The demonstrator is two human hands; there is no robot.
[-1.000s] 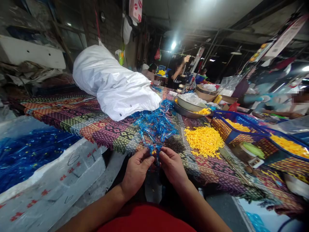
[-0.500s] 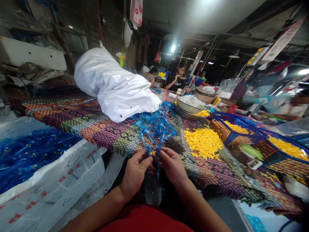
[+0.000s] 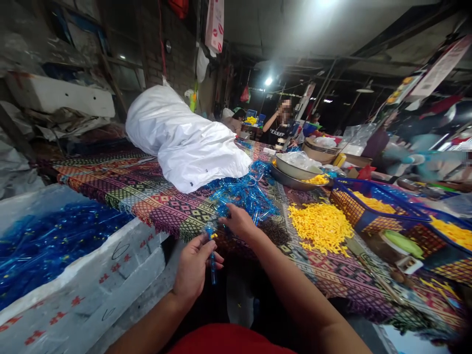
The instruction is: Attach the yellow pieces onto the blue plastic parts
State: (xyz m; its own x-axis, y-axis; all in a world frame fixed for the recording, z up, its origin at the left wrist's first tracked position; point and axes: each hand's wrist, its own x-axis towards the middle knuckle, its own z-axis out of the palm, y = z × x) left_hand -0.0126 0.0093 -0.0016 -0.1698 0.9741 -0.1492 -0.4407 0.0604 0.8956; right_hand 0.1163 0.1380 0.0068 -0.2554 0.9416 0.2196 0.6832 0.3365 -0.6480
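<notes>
My left hand (image 3: pixel 191 268) is closed around a clear blue plastic tube (image 3: pixel 213 268) with small yellow bits near its upper end; the tube stands roughly upright in front of the table edge. Over the near edge of a tangled pile of clear blue plastic pieces (image 3: pixel 254 196) is my right hand (image 3: pixel 239 222), thumb and forefinger apart and pointing left; whether a fingertip touches a piece is unclear. To the right of that hand lies a heap of small dark bits (image 3: pixel 275 232), and beyond it a heap of small yellow plastic pieces (image 3: pixel 320 226).
A white sack (image 3: pixel 199 142) lies on the patterned cloth (image 3: pixel 147 199). A foam box (image 3: pixel 121 255) of blue pieces stands at left. Blue baskets (image 3: pixel 346 209) of yellow pieces and metal bowls (image 3: pixel 291 183) stand at right. A person (image 3: pixel 278 130) sits beyond the table.
My left hand has moved left and down with a blue tube. My right hand has left its place beside the left and moved up to the blue pile. The view has shifted slightly.
</notes>
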